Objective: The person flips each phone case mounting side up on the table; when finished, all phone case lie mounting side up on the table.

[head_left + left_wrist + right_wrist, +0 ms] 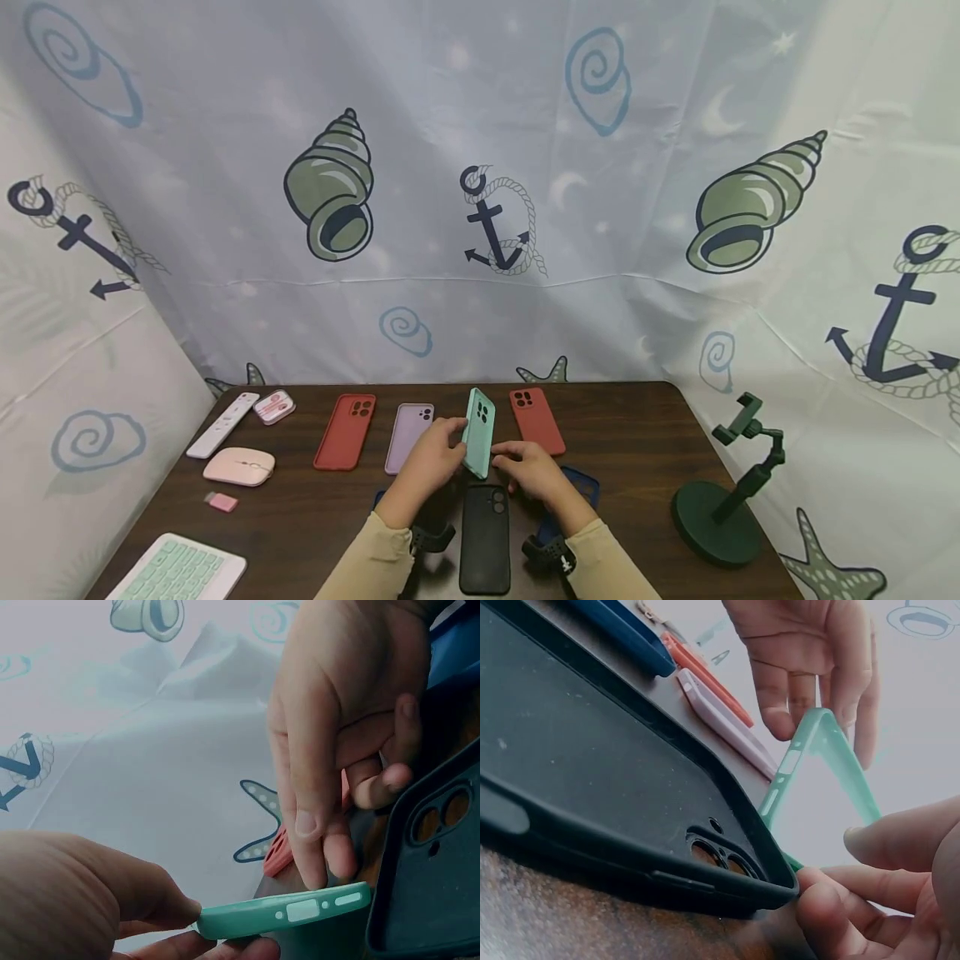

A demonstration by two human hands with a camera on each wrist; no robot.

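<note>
A mint green phone case (480, 437) stands tilted on edge over the middle of the table. My left hand (432, 457) pinches one side of it between thumb and fingers; the left wrist view shows the side cutouts of the case (302, 910). At its opposite side is my right hand (534, 472), fingertips right at the edge and thumb apart from the index finger. In the right wrist view that thumb overlaps the case (791, 761). A black phone case (483, 546) lies just nearer, between my forearms, its inside facing up.
Red cases (343, 435) (537, 423), a purple case (406, 440) and a blue case (583, 483) lie around my hands. Leftward are a white remote (223, 425), a mouse (240, 467), a pink USB stick (222, 502) and a keyboard (180, 571). A green stand (716, 525) rises at right.
</note>
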